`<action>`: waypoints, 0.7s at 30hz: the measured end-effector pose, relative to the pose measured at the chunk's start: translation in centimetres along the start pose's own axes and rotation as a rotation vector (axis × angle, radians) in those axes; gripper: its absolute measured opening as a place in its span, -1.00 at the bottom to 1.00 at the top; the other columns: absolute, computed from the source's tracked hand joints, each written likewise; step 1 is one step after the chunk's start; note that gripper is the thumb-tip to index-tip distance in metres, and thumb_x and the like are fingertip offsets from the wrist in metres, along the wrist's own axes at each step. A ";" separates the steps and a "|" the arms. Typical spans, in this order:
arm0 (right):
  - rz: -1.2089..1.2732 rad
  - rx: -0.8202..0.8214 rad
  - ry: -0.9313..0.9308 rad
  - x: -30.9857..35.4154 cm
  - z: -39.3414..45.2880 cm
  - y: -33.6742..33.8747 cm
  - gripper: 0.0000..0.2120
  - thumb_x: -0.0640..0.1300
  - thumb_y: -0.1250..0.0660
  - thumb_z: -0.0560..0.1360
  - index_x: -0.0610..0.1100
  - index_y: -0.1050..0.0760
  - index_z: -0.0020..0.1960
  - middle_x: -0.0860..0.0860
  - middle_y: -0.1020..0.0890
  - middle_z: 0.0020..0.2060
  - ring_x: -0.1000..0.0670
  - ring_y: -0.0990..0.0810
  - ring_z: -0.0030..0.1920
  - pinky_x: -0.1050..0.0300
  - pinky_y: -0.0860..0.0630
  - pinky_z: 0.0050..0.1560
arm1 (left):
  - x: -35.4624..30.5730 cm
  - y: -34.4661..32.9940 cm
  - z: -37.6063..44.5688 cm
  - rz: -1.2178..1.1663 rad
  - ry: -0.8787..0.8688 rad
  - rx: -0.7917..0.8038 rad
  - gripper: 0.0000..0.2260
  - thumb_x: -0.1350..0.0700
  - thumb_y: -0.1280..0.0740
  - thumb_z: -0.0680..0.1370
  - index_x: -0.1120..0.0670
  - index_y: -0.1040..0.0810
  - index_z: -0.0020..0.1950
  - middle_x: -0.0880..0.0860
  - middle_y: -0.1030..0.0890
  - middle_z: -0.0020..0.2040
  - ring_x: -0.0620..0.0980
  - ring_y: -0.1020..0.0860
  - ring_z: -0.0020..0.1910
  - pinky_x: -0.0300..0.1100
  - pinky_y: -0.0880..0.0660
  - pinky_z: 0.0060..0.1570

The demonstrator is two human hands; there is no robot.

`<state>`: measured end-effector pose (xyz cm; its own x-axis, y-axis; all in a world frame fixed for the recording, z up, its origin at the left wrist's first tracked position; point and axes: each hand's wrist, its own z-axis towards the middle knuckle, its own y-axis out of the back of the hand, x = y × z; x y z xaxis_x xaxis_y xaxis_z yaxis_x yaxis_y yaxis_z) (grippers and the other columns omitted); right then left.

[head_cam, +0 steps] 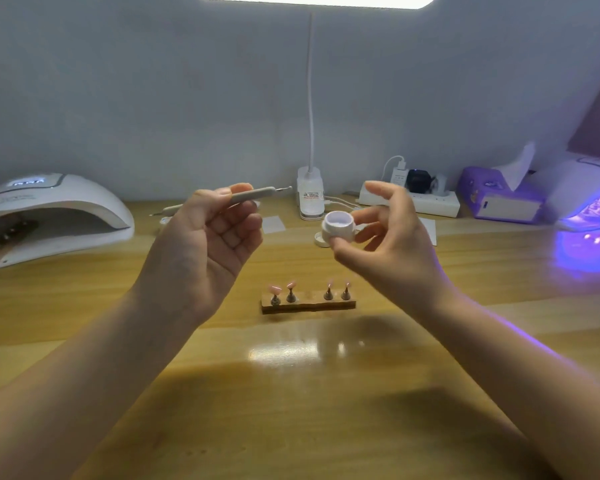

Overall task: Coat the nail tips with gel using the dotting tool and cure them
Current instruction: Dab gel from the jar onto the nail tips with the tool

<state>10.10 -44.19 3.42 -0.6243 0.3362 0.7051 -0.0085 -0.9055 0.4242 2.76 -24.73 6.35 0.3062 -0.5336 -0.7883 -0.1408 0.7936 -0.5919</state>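
Holding the dotting tool (253, 195) pinched in the left hand (208, 244), long axis level and tip aimed right toward the open gel pot (339, 227) gripped in the right hand (392, 244), just beside it, above the nail tips (309, 293).

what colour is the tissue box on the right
Purple, the cardboard tissue box with a white tissue sticking out; seen in the head view.

Left hand (208, 237) pinching a slim grey dotting tool (257, 194), right hand (392, 233) holding a small open white gel pot (339, 227), pink nail tips (310, 292) on a wooden stand (309, 305) below
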 end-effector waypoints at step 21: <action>-0.185 0.303 -0.286 -7.4 0.9 2.6 -0.24 0.08 -0.50 0.37 0.03 -0.19 0.45 0.07 -0.50 0.04 0.07 -0.52 0.01 0.22 -0.47 -0.04 | 3.6 3.3 0.6 0.174 -0.011 -0.218 -0.80 0.18 -0.21 0.60 0.17 -0.63 -0.07 0.08 -0.65 -0.30 -0.02 -0.64 -0.32 -0.21 -0.59 -0.30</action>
<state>15.43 -48.78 -0.18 -0.3923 0.5815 0.7128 0.1560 -0.7216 0.6745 3.98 -23.79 1.67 0.2702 -0.3908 -0.8799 -0.3909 0.7907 -0.4712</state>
